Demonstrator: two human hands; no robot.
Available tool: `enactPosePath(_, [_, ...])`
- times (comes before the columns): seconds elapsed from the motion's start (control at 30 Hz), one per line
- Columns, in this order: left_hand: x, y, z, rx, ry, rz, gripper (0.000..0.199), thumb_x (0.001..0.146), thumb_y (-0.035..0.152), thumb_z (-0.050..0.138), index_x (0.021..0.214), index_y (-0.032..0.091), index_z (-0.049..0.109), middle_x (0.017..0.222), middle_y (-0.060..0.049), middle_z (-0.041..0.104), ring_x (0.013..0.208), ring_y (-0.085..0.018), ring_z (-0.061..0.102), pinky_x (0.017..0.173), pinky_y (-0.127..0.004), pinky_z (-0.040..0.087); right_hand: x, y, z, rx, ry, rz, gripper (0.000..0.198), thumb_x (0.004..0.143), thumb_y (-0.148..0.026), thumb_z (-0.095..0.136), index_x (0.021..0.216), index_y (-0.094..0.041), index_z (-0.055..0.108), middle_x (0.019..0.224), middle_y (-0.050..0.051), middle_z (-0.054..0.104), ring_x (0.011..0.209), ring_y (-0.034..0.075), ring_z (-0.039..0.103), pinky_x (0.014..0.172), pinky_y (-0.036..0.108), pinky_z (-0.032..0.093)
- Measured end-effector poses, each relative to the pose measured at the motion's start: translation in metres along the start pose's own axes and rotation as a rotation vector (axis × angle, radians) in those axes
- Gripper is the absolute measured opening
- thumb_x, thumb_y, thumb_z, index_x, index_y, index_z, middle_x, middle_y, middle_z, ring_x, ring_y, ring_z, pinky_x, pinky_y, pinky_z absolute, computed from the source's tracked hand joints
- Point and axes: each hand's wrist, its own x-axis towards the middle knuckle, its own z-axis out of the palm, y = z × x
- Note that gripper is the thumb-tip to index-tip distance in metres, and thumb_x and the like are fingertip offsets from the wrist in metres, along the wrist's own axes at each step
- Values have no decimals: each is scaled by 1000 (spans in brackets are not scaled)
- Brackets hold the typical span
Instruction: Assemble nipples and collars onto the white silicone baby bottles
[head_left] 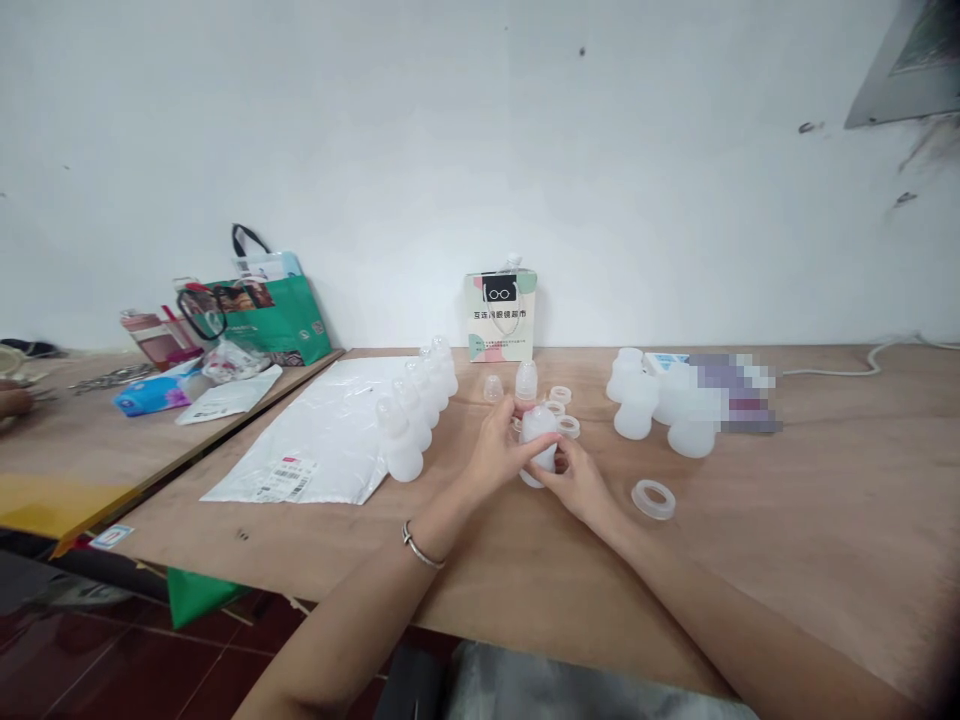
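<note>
A translucent white baby bottle (pixel 538 455) stands upright near the middle of the table, between my two hands. My left hand (pixel 501 440) is closed round its upper part, and my right hand (pixel 574 478) grips it lower down on the right. Just behind it are a clear bottle cap (pixel 492 389), a taller clear domed piece (pixel 526 380) and several translucent rings (pixel 568 427). Another ring (pixel 653 499) lies flat to the right of my right hand. A row of capped baby bottles (pixel 405 440) stands to the left, beside a white plastic mailer bag.
Several bottle bodies without tops (pixel 691 430) stand at right, by a blurred-out box (pixel 735 390). The white mailer bag (pixel 315 430) covers the table's left part. A paper bag (pixel 499 315) leans at the wall. Another table (pixel 82 440) holds a green bag (pixel 289 320); a person's hand (pixel 13 398) shows there.
</note>
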Motion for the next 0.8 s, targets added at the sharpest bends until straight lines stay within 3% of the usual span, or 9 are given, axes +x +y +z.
enactPosePath(0.13, [2,-1,-5,-105,-111,-37,38,71,38,64,103,19,57,105,-6,62,99,-19,55,86,-32,43,0,4,1,9,-7,11,32,65,-42,65,88,-21,57,80,2,61,70,19,57,63,33,46])
enactPosePath(0.33, [3,-3,-11,-136,-174,-14,42,72,38,63,110,20,56,112,-6,60,105,-22,54,93,-37,41,0,3,1,-47,-18,10,33,67,-43,63,89,-19,57,78,2,60,70,18,57,62,32,47])
enactPosePath(0.47, [-1,-10,-11,-227,-309,-45,54,76,35,60,126,25,44,133,-7,45,124,-24,40,103,-39,31,1,0,0,-90,-20,-7,36,69,-39,61,97,-17,57,87,5,61,74,19,58,64,32,47])
enactPosePath(0.6, [0,-23,-9,-302,-266,-66,75,70,34,66,135,29,27,137,-9,39,125,-25,36,103,-42,30,0,-1,-2,-98,-33,0,37,70,-38,61,99,-17,56,92,6,61,76,19,59,66,32,47])
enactPosePath(0.8, [4,-29,-17,-366,-234,-58,53,81,33,54,129,27,32,131,-10,44,127,-22,35,100,-43,29,-1,-1,-5,-106,-22,33,41,67,-39,63,101,-15,56,93,8,62,79,21,59,67,33,48])
